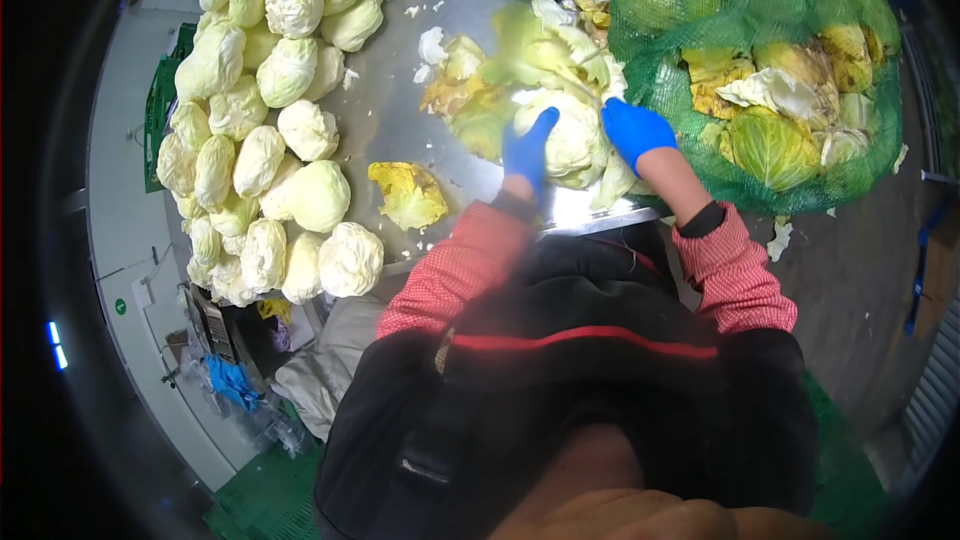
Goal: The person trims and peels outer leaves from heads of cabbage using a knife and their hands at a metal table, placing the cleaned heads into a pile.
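Note:
A pale cabbage head (570, 150) rests near the front edge of the metal table. My left hand (528, 148), blue-gloved and partly blurred, grips its left side with the thumb up. My right hand (637, 130), also blue-gloved, is closed at the head's right side, fingers curled in by the leaves. Whatever it holds is hidden. Loose outer leaves (545, 45) lie just behind the head, some smeared by motion. To the left of my left hand are yellow-brown leaves (470, 100), and a single yellowed leaf (408, 194) lies farther left.
Many trimmed cabbages (287, 70) are heaped along the table's left side. At the right, a green net sack (660, 90) bulges with cabbages, and discarded leaves (780, 130) lie on it. The table's metal surface (395, 75) carries small leaf scraps.

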Demonstrator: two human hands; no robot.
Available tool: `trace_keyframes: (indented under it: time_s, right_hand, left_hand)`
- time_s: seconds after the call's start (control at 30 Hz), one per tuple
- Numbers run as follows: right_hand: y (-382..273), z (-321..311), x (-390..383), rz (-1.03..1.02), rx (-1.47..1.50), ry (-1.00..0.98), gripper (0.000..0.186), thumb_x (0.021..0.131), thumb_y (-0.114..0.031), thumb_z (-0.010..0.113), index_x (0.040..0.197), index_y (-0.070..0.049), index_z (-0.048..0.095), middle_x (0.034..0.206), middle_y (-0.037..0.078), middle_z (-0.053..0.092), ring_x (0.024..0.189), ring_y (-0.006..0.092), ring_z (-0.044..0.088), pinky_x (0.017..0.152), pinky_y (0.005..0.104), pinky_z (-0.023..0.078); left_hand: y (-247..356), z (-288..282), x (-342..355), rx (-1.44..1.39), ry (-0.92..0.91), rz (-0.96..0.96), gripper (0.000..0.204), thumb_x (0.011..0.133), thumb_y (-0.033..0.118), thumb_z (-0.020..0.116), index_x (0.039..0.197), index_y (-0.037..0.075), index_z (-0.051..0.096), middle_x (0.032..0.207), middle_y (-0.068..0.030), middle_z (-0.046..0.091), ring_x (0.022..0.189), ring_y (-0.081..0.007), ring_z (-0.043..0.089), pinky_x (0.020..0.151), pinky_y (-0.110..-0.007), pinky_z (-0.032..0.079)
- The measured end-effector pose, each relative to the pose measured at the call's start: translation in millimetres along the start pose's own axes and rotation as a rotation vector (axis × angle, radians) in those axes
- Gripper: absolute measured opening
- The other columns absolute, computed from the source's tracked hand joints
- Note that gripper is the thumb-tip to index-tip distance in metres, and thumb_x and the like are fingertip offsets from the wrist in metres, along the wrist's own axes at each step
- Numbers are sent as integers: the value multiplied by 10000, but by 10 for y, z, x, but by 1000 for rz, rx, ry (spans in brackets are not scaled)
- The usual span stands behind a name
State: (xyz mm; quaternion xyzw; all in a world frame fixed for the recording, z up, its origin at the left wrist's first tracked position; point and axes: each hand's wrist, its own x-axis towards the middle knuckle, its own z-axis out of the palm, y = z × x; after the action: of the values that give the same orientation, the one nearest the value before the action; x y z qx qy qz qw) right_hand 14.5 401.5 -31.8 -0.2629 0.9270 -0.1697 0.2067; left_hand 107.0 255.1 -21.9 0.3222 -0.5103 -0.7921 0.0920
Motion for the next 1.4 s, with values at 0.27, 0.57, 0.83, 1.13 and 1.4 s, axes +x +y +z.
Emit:
trace_keyframes:
  time_s: [0.27,0.57,0.83,1.13,1.4]
  right_hand:
    - [-231,-234,-74,-62,127,500,400,839,-378,522,1147,-122,520,907,204,616,801,388,591,680,453,477]
    - [-379,-612,-328,351,985,-10,607,799,-401,597,1276,-75,413,976,151,619,667,204,607,477,331,495]
    - [-419,-425,-395,197,1076,-9,436,753,-151,580,1143,-19,433,854,122,536,490,184,541,388,305,464]
    - [-256,-418,-419,261,1167,94,410,766,-102,558,1158,-39,457,811,86,513,569,166,548,379,280,478]
    - [-462,-487,-419,38,1214,107,349,788,-139,579,1103,-37,469,735,59,476,494,145,526,384,275,475]
  left_hand:
    - [312,-15,-227,23,-132,100,425,784,90,647,1175,7,503,1059,-67,593,929,-164,578,828,-272,464]
    - [377,-129,-209,-574,-291,-66,484,910,282,494,1310,42,366,1284,-132,460,1151,-239,486,968,-380,405]
    - [448,-67,-178,-202,-311,98,475,914,298,482,1300,41,381,1273,-122,472,1148,-242,489,968,-373,405]
    - [442,-45,-152,-122,-726,77,628,907,522,365,1343,71,343,1326,-141,428,1185,-264,455,998,-404,373]
    - [434,18,-134,41,-526,153,697,852,499,505,1376,100,277,1331,-102,401,1163,-241,459,955,-374,395]
